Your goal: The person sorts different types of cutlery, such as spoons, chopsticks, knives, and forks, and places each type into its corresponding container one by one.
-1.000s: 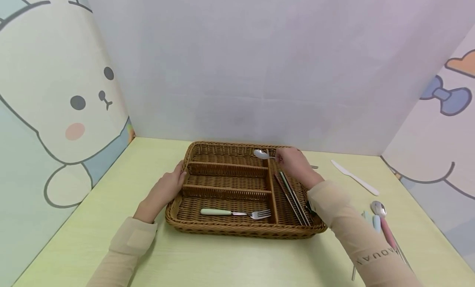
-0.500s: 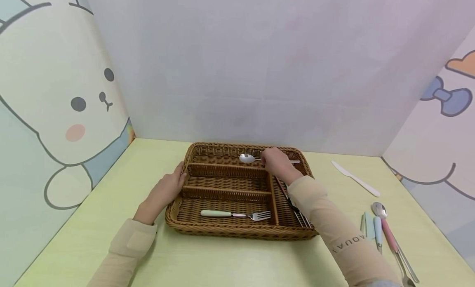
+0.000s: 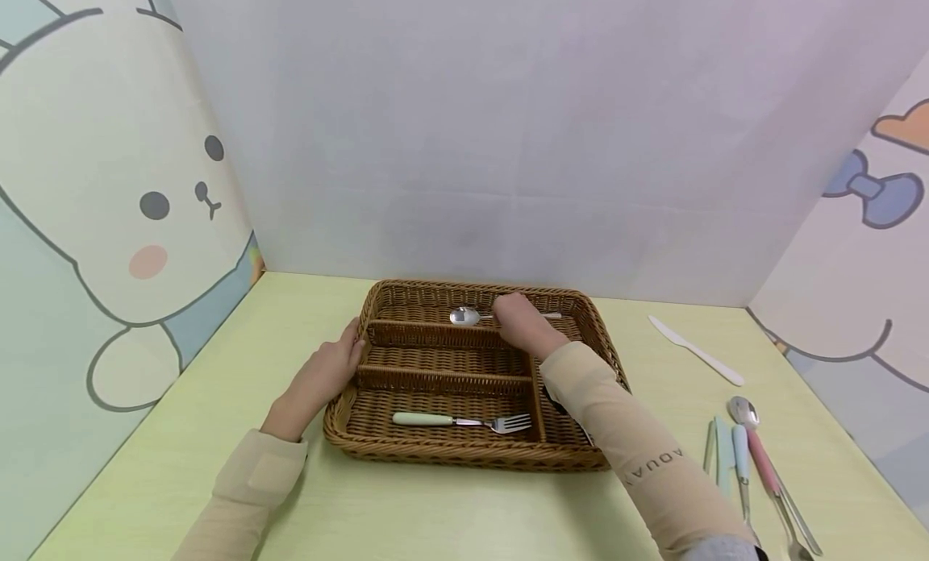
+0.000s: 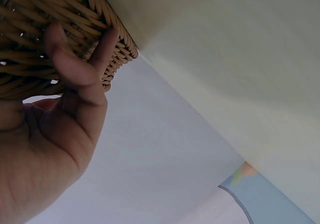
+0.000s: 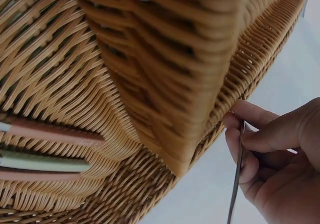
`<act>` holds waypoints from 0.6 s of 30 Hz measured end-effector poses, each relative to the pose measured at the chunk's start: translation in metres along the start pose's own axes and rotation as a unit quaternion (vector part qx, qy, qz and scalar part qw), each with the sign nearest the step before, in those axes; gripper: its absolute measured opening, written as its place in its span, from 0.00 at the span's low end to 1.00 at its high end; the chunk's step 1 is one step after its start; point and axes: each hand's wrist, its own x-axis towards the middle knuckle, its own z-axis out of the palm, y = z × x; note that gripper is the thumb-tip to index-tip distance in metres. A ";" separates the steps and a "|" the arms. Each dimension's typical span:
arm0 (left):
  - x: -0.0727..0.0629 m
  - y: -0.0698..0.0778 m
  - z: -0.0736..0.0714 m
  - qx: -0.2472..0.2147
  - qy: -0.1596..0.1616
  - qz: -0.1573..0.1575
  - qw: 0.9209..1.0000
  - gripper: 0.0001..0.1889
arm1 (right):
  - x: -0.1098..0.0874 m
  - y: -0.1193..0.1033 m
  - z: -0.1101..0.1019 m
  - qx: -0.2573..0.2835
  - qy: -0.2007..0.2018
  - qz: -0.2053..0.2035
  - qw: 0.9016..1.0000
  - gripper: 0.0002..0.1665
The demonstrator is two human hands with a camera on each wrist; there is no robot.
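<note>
Left hand: grips the basket at its left side;
Right hand: pinches the spoon;
Spoon: along the basket's back, just below head-frame centre;
Fork: front compartment, lower middle.

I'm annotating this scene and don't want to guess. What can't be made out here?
Head view: middle of the spoon, hidden by the right hand.
Head view: most of the chopsticks, hidden by the right sleeve.
Head view: the type of the pink-handled utensil; its metal end is cut off by the bottom edge.
Right wrist view: one end of the spoon, cut off by the bottom edge.
</note>
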 end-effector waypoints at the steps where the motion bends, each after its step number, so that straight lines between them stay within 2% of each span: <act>1: 0.000 0.000 0.000 0.000 0.000 0.000 1.000 0.27 | 0.001 -0.001 0.001 0.001 -0.005 -0.002 1.000 0.25; 5: 0.000 0.000 0.000 0.003 0.002 0.001 1.000 0.27 | 0.004 -0.006 0.002 0.016 -0.030 -0.002 0.999 0.20; 13: 0.000 0.000 0.001 0.006 0.003 0.000 1.000 0.27 | 0.009 -0.010 0.006 0.044 -0.074 -0.009 0.996 0.24; 17: 0.000 0.000 0.001 0.007 0.006 0.001 1.000 0.27 | 0.007 -0.010 0.006 0.059 -0.091 -0.001 0.994 0.12; 18: 0.000 0.000 0.001 0.006 0.006 0.001 1.000 0.27 | 0.007 -0.009 0.007 0.065 -0.097 0.003 0.993 0.11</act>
